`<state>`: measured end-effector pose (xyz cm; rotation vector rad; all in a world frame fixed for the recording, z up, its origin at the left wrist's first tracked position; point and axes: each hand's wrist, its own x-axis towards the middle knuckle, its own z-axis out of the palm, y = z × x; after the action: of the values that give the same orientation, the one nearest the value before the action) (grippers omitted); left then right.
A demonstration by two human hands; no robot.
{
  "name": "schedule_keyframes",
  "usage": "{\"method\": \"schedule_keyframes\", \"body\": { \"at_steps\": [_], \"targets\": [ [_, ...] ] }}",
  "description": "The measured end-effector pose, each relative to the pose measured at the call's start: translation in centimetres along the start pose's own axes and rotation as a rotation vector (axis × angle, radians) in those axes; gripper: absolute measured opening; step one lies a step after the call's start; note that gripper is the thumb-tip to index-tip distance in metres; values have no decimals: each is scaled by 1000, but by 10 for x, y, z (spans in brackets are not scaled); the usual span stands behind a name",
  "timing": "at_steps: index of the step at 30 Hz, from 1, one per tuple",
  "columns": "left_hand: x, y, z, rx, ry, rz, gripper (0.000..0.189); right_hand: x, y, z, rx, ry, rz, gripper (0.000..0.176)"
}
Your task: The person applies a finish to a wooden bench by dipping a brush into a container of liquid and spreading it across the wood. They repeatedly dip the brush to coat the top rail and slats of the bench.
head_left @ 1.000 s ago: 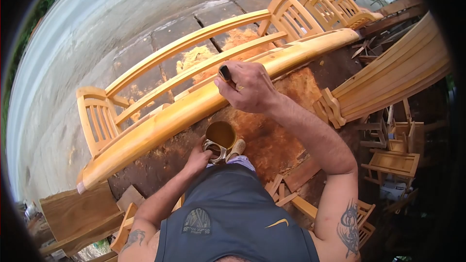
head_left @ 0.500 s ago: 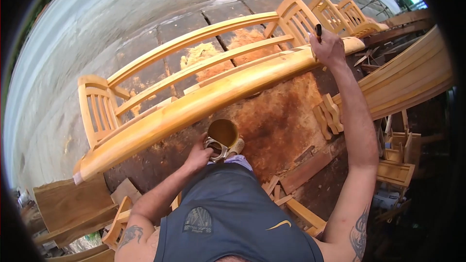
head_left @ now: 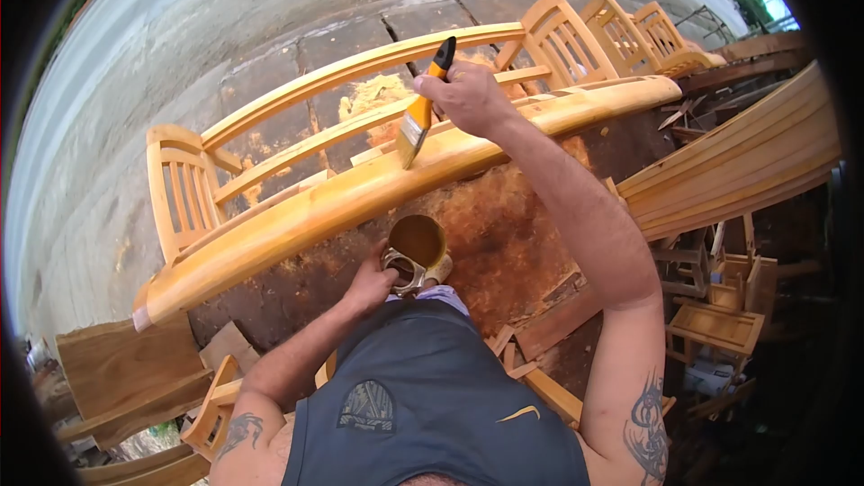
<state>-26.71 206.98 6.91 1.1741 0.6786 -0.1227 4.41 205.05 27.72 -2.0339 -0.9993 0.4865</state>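
My right hand (head_left: 470, 101) grips a paintbrush (head_left: 418, 119) with a yellow and black handle, its bristles pointing down onto the long rounded front rail of a light wooden bench frame (head_left: 306, 211). The rail looks glossy along much of its length. Low in front of my body, my left hand (head_left: 371, 281) is closed on the handle of a mug (head_left: 418, 243). Brownish-yellow liquid shows inside the mug.
More wooden chair frames (head_left: 621, 31) stand beyond the bench's right end. A stack of curved boards (head_left: 738, 157) lies at the right. Wooden panels (head_left: 130, 364) sit at the lower left. Reddish sawdust (head_left: 513, 225) covers the ground under the bench.
My right hand has moved left along the rail with the paintbrush, from near its right end to around the middle. My left hand and the mug have barely moved.
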Motion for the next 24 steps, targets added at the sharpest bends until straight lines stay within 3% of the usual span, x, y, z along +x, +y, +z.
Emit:
{"method": "schedule_keyframes", "body": {
  "at_steps": [3,5,7,8,10,12,14,16,20,24],
  "targets": [
    [-1,-1,-4,-14,-25,7,80,-1,83,-65,-182,111,193,45],
    [-2,-5,-6,81,13,81,80,-5,93,-113,-377,265,102,40],
    [-1,-9,-10,-24,-16,28,79,-4,80,-141,-724,308,-54,34],
    [0,-11,-11,-76,-33,3,78,-8,71,-140,-823,354,-221,27],
    [-5,-2,-7,-35,6,-4,76,-15,51,-110,-840,254,-347,21],
    [-4,1,-6,-13,11,-6,75,-32,21,-48,-653,6,-298,17],
    [-1,-4,-9,-12,-17,-7,74,-53,-7,21,-511,74,-615,8],
    [-4,6,-6,-39,-39,-9,76,-68,-51,58,-258,91,-672,12],
    [1,15,-3,1,-63,-34,76,-87,-60,56,219,101,-508,17],
    [16,-4,-9,-35,-57,-38,75,-103,46,-20,238,309,-220,21]
  ]
}}
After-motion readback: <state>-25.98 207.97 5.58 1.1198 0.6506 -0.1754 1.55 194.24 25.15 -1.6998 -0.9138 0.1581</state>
